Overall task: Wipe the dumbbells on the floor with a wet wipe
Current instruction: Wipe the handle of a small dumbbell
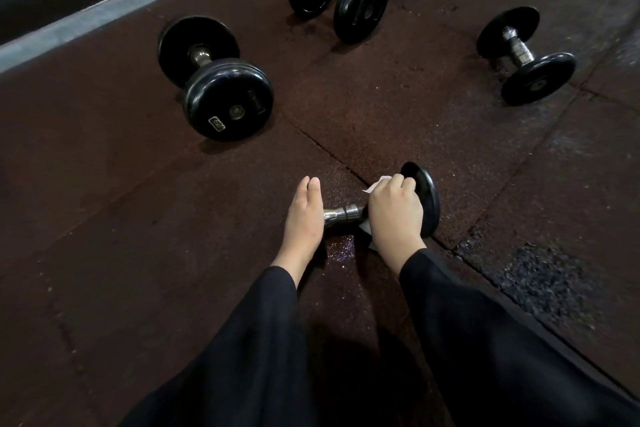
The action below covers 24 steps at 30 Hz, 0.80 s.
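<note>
Right hand (394, 210) gripped wet wipe (375, 184) round near dumbbell (420, 199) handle, beside its right plate. Left hand (304, 215) lay flat, fingers straight, hiding left plate. Wipe mostly covered.

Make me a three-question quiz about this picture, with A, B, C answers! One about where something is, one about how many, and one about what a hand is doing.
1. Where is the wet wipe?
A. Flat on the floor
B. In the right hand
C. On the far dumbbell

2. How many dumbbells are in view?
A. Two
B. Four
C. Six

3. What is the left hand doing?
A. Lying straight-fingered over the dumbbell's end
B. Making a fist in the air
C. Holding a bottle

Answers: 1 B, the right hand grips it on the near dumbbell. 2 B, one near, three beyond. 3 A, fingers straight.
</note>
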{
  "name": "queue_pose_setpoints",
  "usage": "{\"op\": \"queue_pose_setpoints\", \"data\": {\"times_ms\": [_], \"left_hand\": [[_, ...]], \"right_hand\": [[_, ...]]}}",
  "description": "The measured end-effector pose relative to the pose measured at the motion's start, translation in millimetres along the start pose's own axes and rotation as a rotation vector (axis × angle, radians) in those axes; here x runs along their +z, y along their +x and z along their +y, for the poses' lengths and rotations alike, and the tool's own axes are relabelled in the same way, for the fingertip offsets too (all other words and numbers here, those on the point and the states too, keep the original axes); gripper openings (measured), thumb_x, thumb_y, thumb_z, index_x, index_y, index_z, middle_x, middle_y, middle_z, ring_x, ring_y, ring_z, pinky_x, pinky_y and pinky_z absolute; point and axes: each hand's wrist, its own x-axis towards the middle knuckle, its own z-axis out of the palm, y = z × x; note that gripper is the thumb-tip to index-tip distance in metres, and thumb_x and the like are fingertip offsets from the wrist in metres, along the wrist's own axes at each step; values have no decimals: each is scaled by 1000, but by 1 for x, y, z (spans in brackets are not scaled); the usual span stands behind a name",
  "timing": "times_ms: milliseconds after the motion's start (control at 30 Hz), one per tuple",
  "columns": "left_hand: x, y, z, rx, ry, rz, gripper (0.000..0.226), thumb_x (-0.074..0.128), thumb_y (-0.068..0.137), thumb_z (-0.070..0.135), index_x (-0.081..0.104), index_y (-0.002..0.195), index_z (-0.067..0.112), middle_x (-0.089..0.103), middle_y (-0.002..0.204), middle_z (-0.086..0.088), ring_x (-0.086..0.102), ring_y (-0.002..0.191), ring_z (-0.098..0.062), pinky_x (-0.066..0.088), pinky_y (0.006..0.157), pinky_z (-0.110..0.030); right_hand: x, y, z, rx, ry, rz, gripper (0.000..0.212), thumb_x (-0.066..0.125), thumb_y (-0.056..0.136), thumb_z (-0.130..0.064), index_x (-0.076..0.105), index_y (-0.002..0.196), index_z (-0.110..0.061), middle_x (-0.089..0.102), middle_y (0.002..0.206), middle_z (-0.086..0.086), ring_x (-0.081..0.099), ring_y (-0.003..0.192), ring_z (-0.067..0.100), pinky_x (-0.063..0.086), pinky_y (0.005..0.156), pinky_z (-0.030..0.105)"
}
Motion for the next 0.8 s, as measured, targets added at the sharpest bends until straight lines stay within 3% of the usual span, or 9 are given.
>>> {"op": "queue_pose_setpoints", "data": {"times_ms": [100,200,367,500,667,800], "left_hand": [[0,0,0,-5,-7,9,50,24,101,33,26,145,10,26,154,-3,21,142,-12,13,110,-19],[0,1,-1,-9,-11,6,50,24,101,34,26,145,11,26,154,-2,21,142,-12,13,110,-19],[0,1,-1,-7,-37,4,50,24,101,32,26,145,9,26,154,-4,22,142,-12,14,107,-17],[0,1,-1,-14,-56,-5,50,26,101,32,26,145,10,27,153,-5,23,141,-13,16,108,-19],[-1,2,0,-23,-28,-11,48,25,101,30,27,145,10,27,154,-5,22,141,-14,17,108,-19],[-2,2,1,-33,-40,-14,49,25,101,31,26,145,11,26,154,-5,22,142,-14,15,111,-22]], "right_hand": [[-4,-1,6,-37,100,9,27,41,86,-7,64,101,-9,63,96,4,58,89,18,46,72,22],[-1,-1,12,-176,309,34,22,41,93,-5,51,113,-3,52,116,10,46,110,26,39,89,30],[8,0,0,-295,402,41,21,50,90,-9,57,110,-9,55,108,6,47,103,21,45,86,31],[6,-4,-12,-379,425,54,18,48,92,-10,59,106,-8,53,107,5,48,104,20,39,80,29],[3,-7,-21,-490,465,30,19,48,87,-8,59,102,-5,52,106,8,48,103,24,36,86,29],[12,-14,-19,-483,606,124,10,64,71,7,64,80,2,59,85,18,55,80,35,41,72,35]]}}
